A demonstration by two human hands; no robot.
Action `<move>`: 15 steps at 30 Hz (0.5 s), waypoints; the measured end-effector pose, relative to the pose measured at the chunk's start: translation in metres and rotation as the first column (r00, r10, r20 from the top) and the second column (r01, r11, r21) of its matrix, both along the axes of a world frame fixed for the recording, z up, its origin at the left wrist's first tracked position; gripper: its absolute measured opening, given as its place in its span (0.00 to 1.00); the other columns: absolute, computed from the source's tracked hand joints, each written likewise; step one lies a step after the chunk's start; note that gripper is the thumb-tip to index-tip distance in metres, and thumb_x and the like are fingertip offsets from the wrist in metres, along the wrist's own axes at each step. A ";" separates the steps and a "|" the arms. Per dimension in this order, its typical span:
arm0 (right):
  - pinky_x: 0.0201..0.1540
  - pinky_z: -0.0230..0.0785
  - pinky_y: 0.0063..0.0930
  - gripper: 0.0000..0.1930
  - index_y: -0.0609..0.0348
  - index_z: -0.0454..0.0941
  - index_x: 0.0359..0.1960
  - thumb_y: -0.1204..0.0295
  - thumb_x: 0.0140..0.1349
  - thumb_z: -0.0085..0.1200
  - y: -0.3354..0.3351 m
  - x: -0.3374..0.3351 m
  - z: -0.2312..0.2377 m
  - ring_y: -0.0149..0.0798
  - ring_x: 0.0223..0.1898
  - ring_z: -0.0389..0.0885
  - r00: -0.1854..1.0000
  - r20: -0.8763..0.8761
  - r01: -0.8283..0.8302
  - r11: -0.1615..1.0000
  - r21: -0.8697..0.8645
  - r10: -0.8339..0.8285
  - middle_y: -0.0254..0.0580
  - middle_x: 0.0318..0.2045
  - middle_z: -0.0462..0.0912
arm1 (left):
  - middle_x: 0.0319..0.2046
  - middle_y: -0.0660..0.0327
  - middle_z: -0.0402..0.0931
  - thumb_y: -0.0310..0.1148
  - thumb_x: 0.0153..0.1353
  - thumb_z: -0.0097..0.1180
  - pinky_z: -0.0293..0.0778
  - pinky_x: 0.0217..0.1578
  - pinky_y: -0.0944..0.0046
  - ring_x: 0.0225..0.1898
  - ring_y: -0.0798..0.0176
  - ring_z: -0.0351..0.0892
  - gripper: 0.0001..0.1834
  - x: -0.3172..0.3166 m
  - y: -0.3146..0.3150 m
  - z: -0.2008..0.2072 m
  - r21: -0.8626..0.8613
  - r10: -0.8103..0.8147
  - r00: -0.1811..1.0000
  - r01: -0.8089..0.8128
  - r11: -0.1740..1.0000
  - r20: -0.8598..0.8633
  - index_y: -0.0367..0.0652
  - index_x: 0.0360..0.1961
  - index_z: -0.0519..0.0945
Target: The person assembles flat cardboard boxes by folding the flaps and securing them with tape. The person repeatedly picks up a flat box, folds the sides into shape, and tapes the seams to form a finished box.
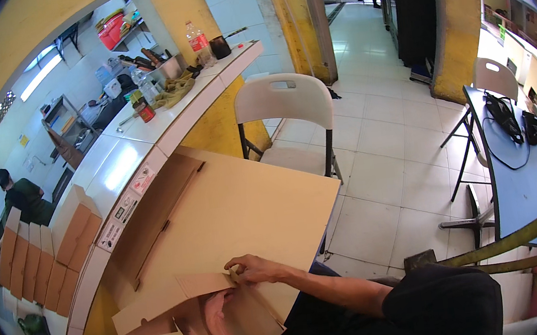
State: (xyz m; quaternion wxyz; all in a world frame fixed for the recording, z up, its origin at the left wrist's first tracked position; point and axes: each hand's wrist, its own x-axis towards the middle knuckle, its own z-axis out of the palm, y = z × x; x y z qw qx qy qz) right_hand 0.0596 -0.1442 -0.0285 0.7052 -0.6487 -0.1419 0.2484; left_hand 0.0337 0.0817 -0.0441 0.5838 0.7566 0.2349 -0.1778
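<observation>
A brown cardboard box (pixel 145 309), partly folded up, lies at the near edge of the tan table (pixel 246 200). My right hand (pixel 254 270) has its fingers bent and pinched at the box's right corner, where a raised wall meets a flap. Inside the box, my left hand (pixel 214 309) reaches up to the same corner from below, its fingertips pressed to the cardboard and partly hidden. Farther back, a flat cardboard piece (pixel 156 230) with dark slots lies along the table's left side.
A white-tiled counter (pixel 122 151) curves along the left, carrying a plastic bottle (pixel 199 43), a jar (pixel 142 109) and cloths. Folded boxes (pixel 76 226) stand stacked beyond it. A chair (pixel 285 109) stands behind the table; a blue table (pixel 526 194) with cables is at right.
</observation>
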 end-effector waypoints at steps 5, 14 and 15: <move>0.26 0.71 0.29 0.21 0.65 0.79 0.53 0.74 0.56 0.56 0.012 -0.001 -0.014 0.34 0.25 0.79 0.980 0.004 0.199 0.980 0.005 -0.199 0.45 0.28 0.83 | 0.40 0.56 0.86 0.32 0.60 0.60 0.77 0.46 0.64 0.41 0.63 0.85 0.14 0.006 0.004 -0.025 0.099 0.004 0.984 -0.022 0.995 0.179 0.35 0.42 0.87; 0.23 0.70 0.30 0.18 0.65 0.80 0.49 0.76 0.55 0.55 0.016 0.005 -0.019 0.32 0.22 0.77 0.970 -0.138 0.210 0.975 0.072 -0.199 0.41 0.26 0.81 | 0.26 0.60 0.83 0.22 0.53 0.61 0.73 0.26 0.67 0.24 0.67 0.79 0.06 -0.012 -0.032 0.034 0.098 -0.044 0.951 0.014 0.995 0.306 0.34 0.33 0.86; 0.23 0.69 0.30 0.17 0.64 0.80 0.49 0.76 0.55 0.55 0.016 0.005 -0.018 0.32 0.22 0.77 0.972 -0.134 0.206 0.976 0.074 -0.195 0.41 0.26 0.81 | 0.24 0.61 0.82 0.19 0.52 0.61 0.72 0.22 0.68 0.21 0.69 0.78 0.05 -0.013 -0.032 0.034 0.058 -0.024 0.946 0.006 0.998 0.325 0.34 0.31 0.85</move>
